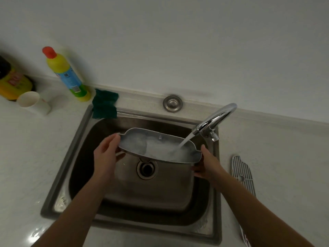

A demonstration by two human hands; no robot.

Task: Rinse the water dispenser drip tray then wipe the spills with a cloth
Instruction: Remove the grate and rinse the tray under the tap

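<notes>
Drip tray [156, 147]: I hold it above the sink [85, 139], at the middle of the frame, its hollow side up and tilted a little toward me.
My left hand [106, 154]: my fingers [119, 155] are closed on the tray's left end, thumb on top of the rim, the others underneath.
My right hand [210, 164]: it grips the tray's right end, thumb beside the rim, the fingers curled below where I see only their tips.
Faucet [217, 116]: it curves in from the right of the frame, and its water stream [186, 140] lands in the right part of the tray, where the water pools cloudy.
Drain [146, 169]: it shows in the sink floor, just under the tray's near edge.
Green cloth [105, 104]: it is draped over the sink's upper left corner.
Grille [242, 173]: it lies flat on the desk [25, 148] at the right of the frame, just beside the sink.
Yellow bottle [65, 73]: red-capped, it stands at the upper left by the wall, near the cloth.
Paper cup [33, 103]: it lies on its side at the left edge, well apart from the sink.
</notes>
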